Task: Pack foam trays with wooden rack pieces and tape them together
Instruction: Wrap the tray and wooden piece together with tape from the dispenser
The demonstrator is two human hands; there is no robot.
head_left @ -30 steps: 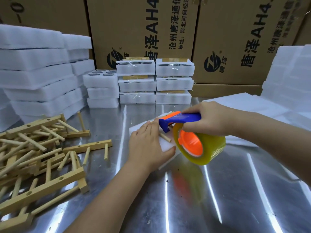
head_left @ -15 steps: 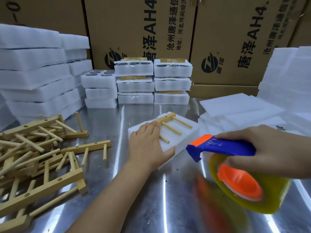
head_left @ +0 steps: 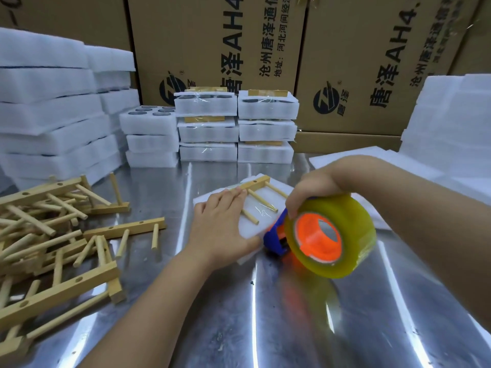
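Observation:
A white foam tray (head_left: 256, 227) lies in the middle of the steel table with a wooden rack piece (head_left: 259, 191) on top, its pegs pointing toward me. My left hand (head_left: 221, 227) lies flat on the tray's left part, fingers straight, pressing it down. My right hand (head_left: 316, 187) grips the blue handle of a tape dispenser (head_left: 325, 235) with an orange core and a yellowish tape roll. The dispenser's blue front end sits at the tray's near right edge. A strip of clear tape glints across the pegs.
A loose pile of wooden rack pieces (head_left: 50, 235) covers the left of the table (head_left: 292, 314). Taped foam packs (head_left: 236, 128) are stacked at the back centre. Empty foam trays (head_left: 47, 110) are stacked at left, foam sheets (head_left: 446, 134) at right. Cardboard boxes (head_left: 345, 62) form the back wall.
My right hand swung the tape dispenser out to the near right, then back against the tray's near right edge. My left hand has stayed flat on the tray.

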